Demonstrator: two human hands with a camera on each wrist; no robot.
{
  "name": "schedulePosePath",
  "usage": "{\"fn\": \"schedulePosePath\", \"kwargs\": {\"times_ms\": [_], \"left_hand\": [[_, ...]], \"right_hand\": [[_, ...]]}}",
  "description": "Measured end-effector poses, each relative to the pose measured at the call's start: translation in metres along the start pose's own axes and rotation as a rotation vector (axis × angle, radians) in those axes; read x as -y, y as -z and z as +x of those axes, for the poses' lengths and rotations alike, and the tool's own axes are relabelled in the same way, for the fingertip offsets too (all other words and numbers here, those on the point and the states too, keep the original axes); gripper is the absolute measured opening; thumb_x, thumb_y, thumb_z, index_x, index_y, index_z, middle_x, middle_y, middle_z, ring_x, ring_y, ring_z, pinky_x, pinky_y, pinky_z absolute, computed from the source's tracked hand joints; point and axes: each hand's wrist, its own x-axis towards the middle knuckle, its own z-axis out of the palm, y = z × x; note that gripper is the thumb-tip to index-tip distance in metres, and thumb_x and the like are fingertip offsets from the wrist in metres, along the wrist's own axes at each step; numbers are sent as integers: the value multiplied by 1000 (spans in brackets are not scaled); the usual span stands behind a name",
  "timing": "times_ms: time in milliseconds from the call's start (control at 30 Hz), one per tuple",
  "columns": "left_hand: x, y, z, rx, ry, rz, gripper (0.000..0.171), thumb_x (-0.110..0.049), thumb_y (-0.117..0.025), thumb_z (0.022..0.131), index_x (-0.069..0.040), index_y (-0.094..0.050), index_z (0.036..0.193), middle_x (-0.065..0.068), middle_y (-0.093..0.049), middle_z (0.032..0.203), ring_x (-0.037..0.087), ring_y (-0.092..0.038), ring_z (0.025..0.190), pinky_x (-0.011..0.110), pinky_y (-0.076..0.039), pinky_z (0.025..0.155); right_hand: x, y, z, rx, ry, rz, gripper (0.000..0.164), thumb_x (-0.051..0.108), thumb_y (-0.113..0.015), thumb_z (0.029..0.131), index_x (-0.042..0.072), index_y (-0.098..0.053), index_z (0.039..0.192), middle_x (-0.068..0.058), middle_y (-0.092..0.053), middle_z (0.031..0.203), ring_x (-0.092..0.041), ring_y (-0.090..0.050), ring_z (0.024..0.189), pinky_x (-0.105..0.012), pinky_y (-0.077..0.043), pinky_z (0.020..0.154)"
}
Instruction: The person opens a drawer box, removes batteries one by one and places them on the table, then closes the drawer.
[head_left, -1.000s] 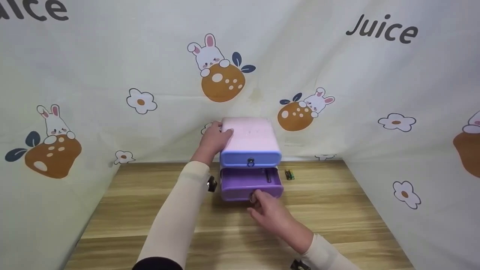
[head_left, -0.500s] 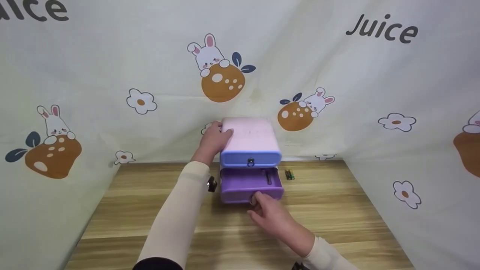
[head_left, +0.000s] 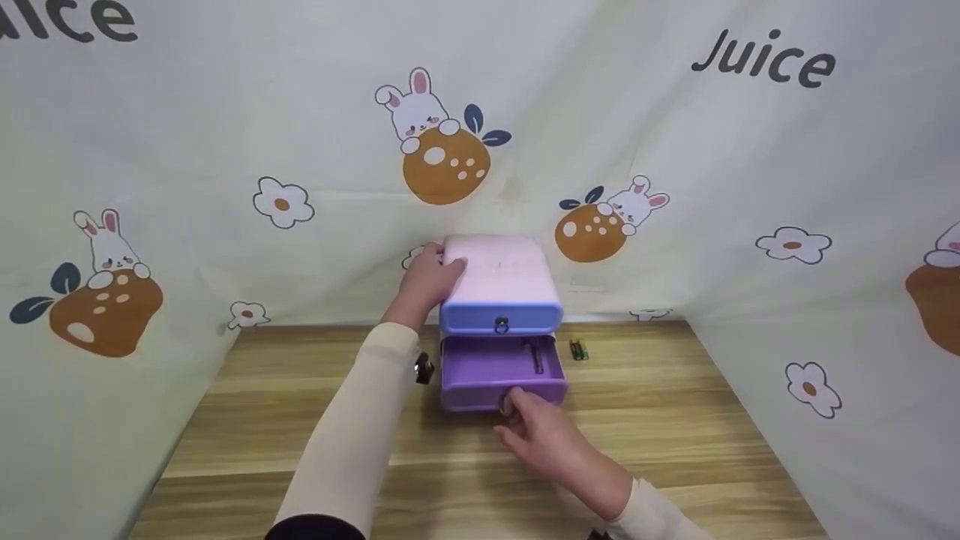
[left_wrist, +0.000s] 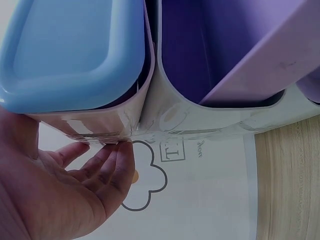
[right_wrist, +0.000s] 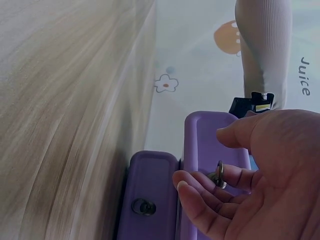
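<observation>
A small drawer cabinet (head_left: pixel 499 266) with a pink top stands at the back of the table. My left hand (head_left: pixel 431 277) holds its upper left side, thumb on the top edge; in the left wrist view the fingertips (left_wrist: pixel 120 155) touch the side wall. The blue top drawer (head_left: pixel 469 319) is closed. Below it the purple drawer (head_left: pixel 469 397) is pulled out, with a slim dark object (head_left: pixel 537 356) inside, kind unclear. My right hand (head_left: pixel 555 435) has a finger hooked through that drawer's metal ring pull (right_wrist: pixel 220 175).
Two small batteries (head_left: pixel 579 349) lie on the wooden table (head_left: pixel 660 420), right of the cabinet. A lower purple drawer (right_wrist: pixel 155 175) with its own ring shows closed in the right wrist view. Printed cloth walls (head_left: pixel 337 150) enclose the back and sides.
The purple drawer has slid slightly further out toward me, along with my right hand. More of the dark object inside shows. My left hand and the cabinet have stayed put.
</observation>
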Motion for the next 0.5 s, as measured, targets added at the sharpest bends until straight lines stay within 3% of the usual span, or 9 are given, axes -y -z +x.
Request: {"fn": "schedulePosePath", "kwargs": {"times_ms": [233,500], "left_hand": [[-2,1,0,5,0,9,69,-45,-62,108,-1,-49,159,20,-56,159,38,-52,148,53,-43,122],[-4,1,-2,7,7,7,69,-45,-63,108,0,-49,158,22,-57,159,39,-52,148,53,-42,122]], "right_hand": [[0,1,-1,20,-7,21,25,19,-84,98,10,-63,108,-6,-70,96,-22,-70,85,-29,-58,72],[2,4,-5,42,-19,29,26,18,-85,98,13,-62,107,1,-68,96,-10,-67,83,-28,-59,72]]}}
